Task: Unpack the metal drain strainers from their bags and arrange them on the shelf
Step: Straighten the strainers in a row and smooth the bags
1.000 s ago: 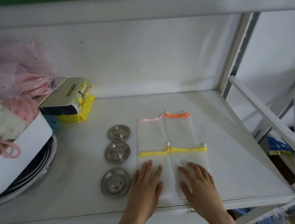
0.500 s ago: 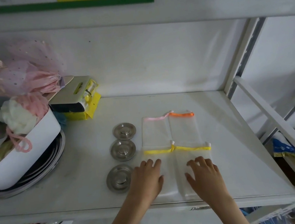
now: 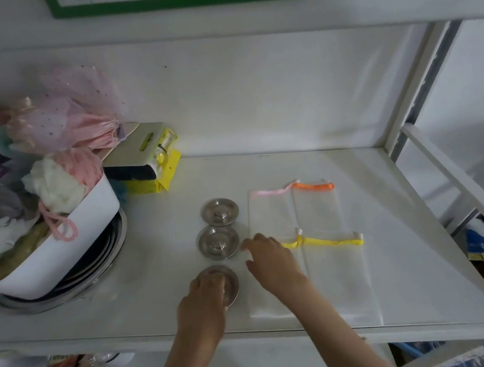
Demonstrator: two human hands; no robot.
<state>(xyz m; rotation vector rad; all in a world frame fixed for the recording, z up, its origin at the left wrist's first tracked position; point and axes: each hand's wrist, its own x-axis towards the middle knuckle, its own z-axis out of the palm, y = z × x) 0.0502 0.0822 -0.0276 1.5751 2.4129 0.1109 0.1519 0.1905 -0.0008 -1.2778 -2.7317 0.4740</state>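
Three round metal drain strainers stand in a line on the white shelf (image 3: pixel 400 220): the far strainer (image 3: pixel 220 212), the middle strainer (image 3: pixel 218 241) and the near strainer (image 3: pixel 230 281). My left hand (image 3: pixel 204 298) lies over the near strainer with fingers curled on it. Several flat clear bags (image 3: pixel 319 212) with pink, orange and yellow strips lie to the right of the strainers. My right hand (image 3: pixel 271 261) rests on the left near bag, its fingertips close to the middle strainer.
A white tub (image 3: pixel 62 245) heaped with pink and white puffs sits on stacked metal pans at the left. A yellow-and-white package (image 3: pixel 147 163) lies behind it. The shelf's white frame (image 3: pixel 457 179) rises at the right, with goods on lower shelves.
Both hands have moved left off the bags: the left hand now covers the near strainer, the right hand sits on the left bag. The camera has tilted up slightly.
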